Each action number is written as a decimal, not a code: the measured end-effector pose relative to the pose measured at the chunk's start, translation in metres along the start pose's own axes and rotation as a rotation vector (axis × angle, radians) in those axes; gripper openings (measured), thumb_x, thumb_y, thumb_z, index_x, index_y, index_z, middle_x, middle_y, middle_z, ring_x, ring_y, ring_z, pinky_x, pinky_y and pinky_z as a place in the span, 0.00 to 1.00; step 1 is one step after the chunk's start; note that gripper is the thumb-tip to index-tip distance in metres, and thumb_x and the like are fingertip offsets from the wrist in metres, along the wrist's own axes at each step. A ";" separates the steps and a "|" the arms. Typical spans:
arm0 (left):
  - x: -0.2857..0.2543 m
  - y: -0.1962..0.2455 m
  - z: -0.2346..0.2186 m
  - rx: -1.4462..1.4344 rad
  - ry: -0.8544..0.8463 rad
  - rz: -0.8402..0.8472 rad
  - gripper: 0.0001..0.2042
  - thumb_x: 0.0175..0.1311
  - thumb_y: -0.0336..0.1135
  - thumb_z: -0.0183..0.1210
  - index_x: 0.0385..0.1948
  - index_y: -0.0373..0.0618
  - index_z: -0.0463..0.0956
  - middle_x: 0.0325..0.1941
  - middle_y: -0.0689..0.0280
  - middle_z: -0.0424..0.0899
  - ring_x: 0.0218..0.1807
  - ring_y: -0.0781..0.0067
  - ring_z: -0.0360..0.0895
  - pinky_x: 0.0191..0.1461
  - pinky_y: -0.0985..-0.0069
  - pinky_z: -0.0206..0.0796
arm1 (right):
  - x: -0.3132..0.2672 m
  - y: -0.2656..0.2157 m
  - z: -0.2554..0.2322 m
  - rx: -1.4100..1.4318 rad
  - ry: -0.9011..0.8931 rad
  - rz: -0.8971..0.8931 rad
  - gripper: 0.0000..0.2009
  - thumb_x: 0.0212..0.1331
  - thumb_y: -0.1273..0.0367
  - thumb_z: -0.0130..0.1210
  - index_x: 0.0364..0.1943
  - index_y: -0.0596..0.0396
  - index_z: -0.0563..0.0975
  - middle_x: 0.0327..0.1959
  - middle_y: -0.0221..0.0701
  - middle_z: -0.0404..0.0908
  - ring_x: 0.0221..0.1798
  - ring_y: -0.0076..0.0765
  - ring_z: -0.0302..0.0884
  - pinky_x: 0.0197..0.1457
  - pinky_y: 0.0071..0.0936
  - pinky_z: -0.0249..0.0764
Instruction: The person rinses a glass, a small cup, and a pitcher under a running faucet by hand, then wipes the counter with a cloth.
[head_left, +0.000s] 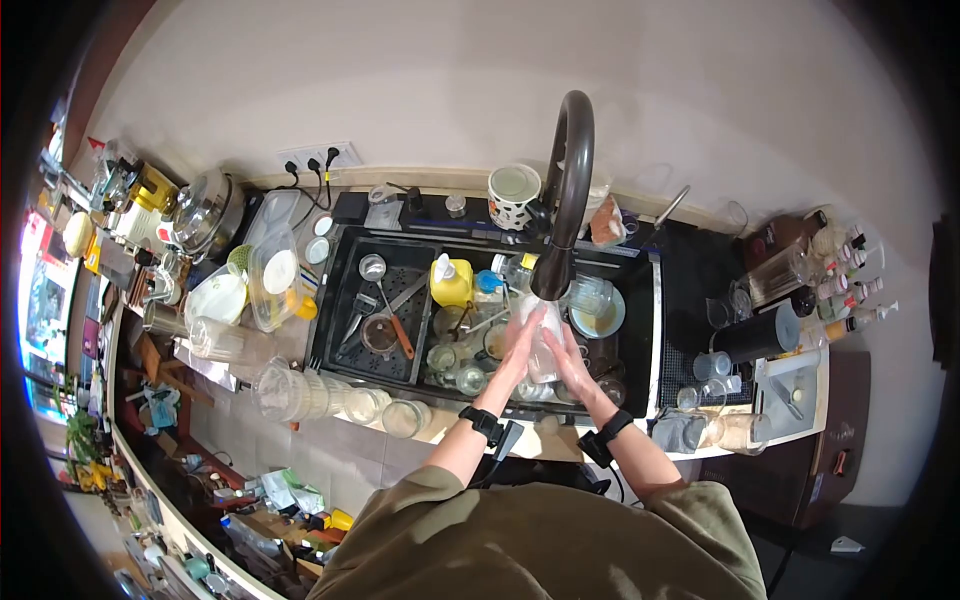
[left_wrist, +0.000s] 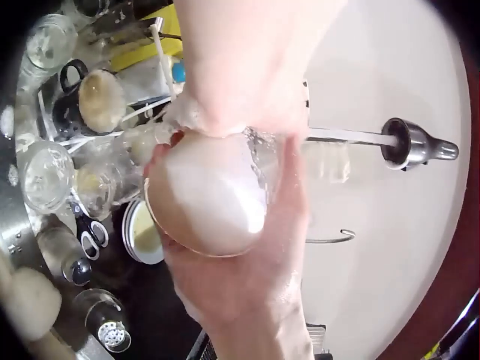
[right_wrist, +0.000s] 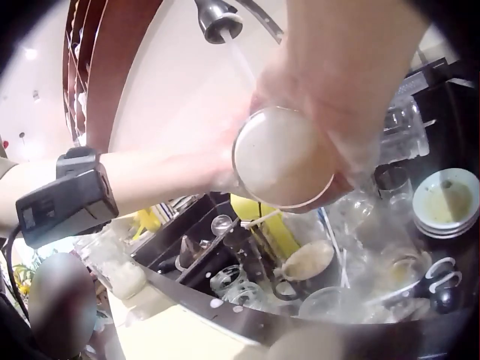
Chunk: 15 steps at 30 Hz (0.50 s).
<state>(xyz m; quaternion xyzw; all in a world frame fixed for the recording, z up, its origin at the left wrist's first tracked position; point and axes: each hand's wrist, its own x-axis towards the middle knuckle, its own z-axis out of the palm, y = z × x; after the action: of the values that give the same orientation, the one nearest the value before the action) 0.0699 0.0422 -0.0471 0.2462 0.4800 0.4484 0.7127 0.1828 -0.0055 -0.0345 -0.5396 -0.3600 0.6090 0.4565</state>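
A clear drinking glass (head_left: 541, 366), its round end showing whitish in both wrist views, is under the stream of the dark tap (head_left: 553, 275). My right hand (head_left: 574, 368) grips it from one side, with fingers curled round it in the left wrist view. On the other side my left hand (head_left: 520, 352) holds the glass near the falling water; its fingertips are partly hidden behind the glass. Water (left_wrist: 349, 136) runs from the spout onto the hands. Both hands are over the black sink (head_left: 335, 270).
Glass jars, scissors (left_wrist: 91, 234) and a sponge (left_wrist: 103, 100) crowd the basin below. Stacked bowls (right_wrist: 448, 201) stand beside them. A yellow bottle (head_left: 451, 283) is at the back, a ladle (head_left: 373, 268) in the left tray. Glass jars (head_left: 407, 418) line the front edge.
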 end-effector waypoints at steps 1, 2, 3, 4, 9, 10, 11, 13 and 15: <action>-0.001 0.001 0.003 0.028 0.061 -0.002 0.32 0.55 0.54 0.64 0.54 0.38 0.69 0.50 0.59 0.77 0.53 0.66 0.74 0.56 0.66 0.66 | -0.006 -0.004 0.003 -0.003 -0.009 0.047 0.35 0.61 0.52 0.56 0.65 0.61 0.58 0.60 0.40 0.68 0.62 0.35 0.65 0.65 0.29 0.61; -0.001 0.001 0.004 0.057 0.123 -0.003 0.33 0.55 0.55 0.64 0.54 0.38 0.69 0.51 0.58 0.77 0.53 0.66 0.73 0.56 0.65 0.65 | -0.009 -0.007 0.005 -0.005 -0.019 0.092 0.37 0.59 0.52 0.59 0.65 0.61 0.58 0.60 0.40 0.69 0.62 0.36 0.66 0.64 0.29 0.63; 0.006 -0.008 0.001 0.132 0.195 0.105 0.36 0.54 0.59 0.63 0.55 0.38 0.68 0.52 0.57 0.77 0.52 0.64 0.73 0.55 0.65 0.66 | -0.004 0.003 0.001 0.072 -0.046 0.133 0.40 0.53 0.53 0.64 0.64 0.63 0.59 0.59 0.41 0.70 0.60 0.37 0.68 0.62 0.30 0.65; 0.015 -0.013 -0.007 0.186 0.193 0.108 0.36 0.54 0.60 0.63 0.56 0.38 0.67 0.52 0.57 0.76 0.52 0.64 0.73 0.55 0.65 0.65 | -0.006 0.004 0.001 0.034 -0.056 0.148 0.40 0.53 0.53 0.65 0.64 0.62 0.59 0.59 0.41 0.70 0.60 0.37 0.68 0.63 0.30 0.65; 0.036 -0.021 -0.022 0.321 0.218 0.010 0.30 0.59 0.57 0.59 0.54 0.43 0.67 0.50 0.59 0.75 0.49 0.67 0.74 0.50 0.68 0.69 | -0.024 -0.010 0.012 -0.175 -0.018 0.088 0.45 0.51 0.55 0.67 0.66 0.63 0.54 0.63 0.44 0.65 0.65 0.40 0.63 0.67 0.32 0.61; 0.030 -0.015 -0.017 0.350 0.236 -0.013 0.25 0.62 0.54 0.57 0.52 0.44 0.69 0.48 0.61 0.76 0.47 0.69 0.75 0.47 0.68 0.70 | -0.026 -0.014 0.015 -0.228 -0.008 0.041 0.45 0.52 0.56 0.66 0.68 0.63 0.52 0.65 0.44 0.63 0.67 0.41 0.61 0.68 0.33 0.59; 0.033 -0.022 -0.018 0.261 0.186 -0.022 0.25 0.62 0.54 0.57 0.52 0.45 0.69 0.48 0.62 0.76 0.47 0.69 0.75 0.47 0.68 0.70 | -0.023 -0.009 0.013 -0.300 0.027 -0.019 0.47 0.51 0.54 0.66 0.68 0.63 0.52 0.64 0.47 0.63 0.67 0.43 0.62 0.68 0.34 0.60; 0.038 -0.031 -0.021 0.081 0.088 -0.034 0.24 0.62 0.54 0.58 0.52 0.47 0.70 0.48 0.63 0.77 0.48 0.70 0.75 0.48 0.68 0.70 | -0.016 -0.001 0.011 -0.444 0.094 -0.144 0.50 0.49 0.51 0.66 0.68 0.65 0.51 0.63 0.51 0.64 0.67 0.48 0.62 0.67 0.37 0.61; 0.029 -0.021 -0.018 -0.057 0.046 -0.088 0.27 0.60 0.54 0.61 0.53 0.44 0.70 0.49 0.64 0.77 0.48 0.70 0.75 0.49 0.69 0.69 | -0.014 -0.004 0.010 -0.479 0.071 -0.184 0.47 0.54 0.52 0.62 0.69 0.65 0.49 0.67 0.52 0.58 0.70 0.49 0.56 0.71 0.38 0.56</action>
<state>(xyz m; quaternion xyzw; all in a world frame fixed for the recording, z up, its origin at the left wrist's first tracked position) 0.0664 0.0566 -0.0844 0.1942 0.4937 0.4355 0.7272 0.1738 -0.0167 -0.0251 -0.6184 -0.5254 0.4429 0.3814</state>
